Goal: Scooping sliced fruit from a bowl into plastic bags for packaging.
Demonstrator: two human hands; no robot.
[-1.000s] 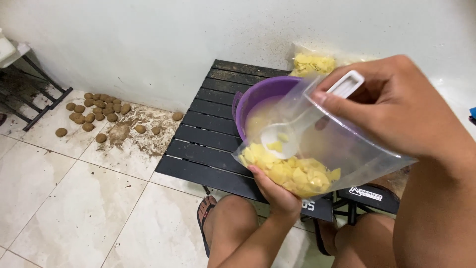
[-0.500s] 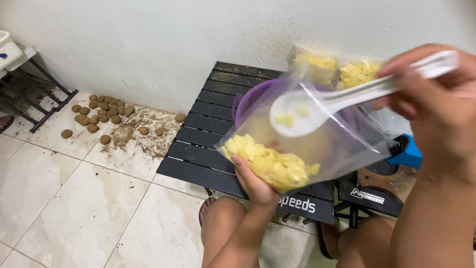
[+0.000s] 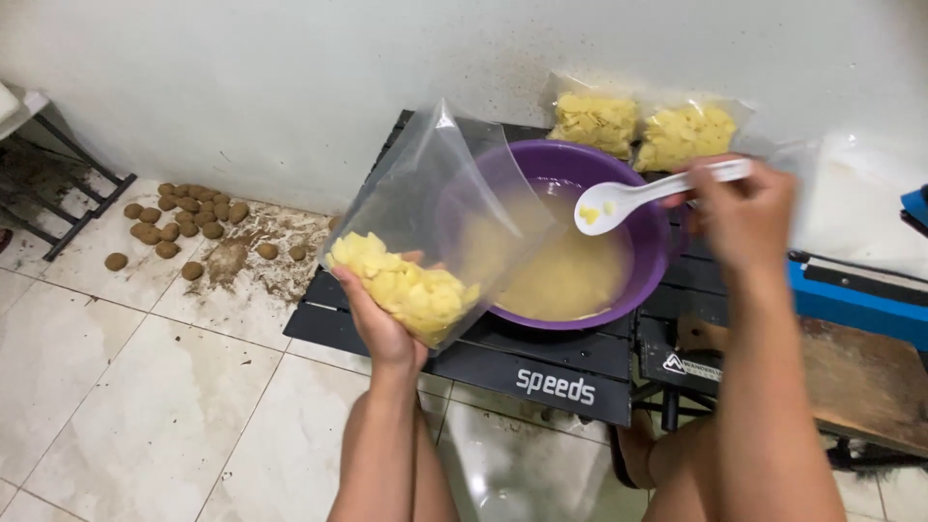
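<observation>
At frame centre the left hand (image 3: 382, 324) cups one clear plastic bag of yellow chips (image 3: 416, 261) in a closed grip, the right hand (image 3: 744, 213) pinches one white plastic spoon (image 3: 638, 195) above one round purple plastic bowl (image 3: 650, 280), and two sealed chip bags (image 3: 643, 126) lie behind on the black slatted surface (image 3: 541, 362).

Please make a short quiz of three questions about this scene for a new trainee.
1. True or false: the left hand holds a clear bag of yellow chips from below.
2. What does the right hand hold? A) knife B) white spoon C) lid
3. Fill in: the spoon hangs over the ____ bowl.

Key: 1 true; 2 B; 3 purple.
</observation>
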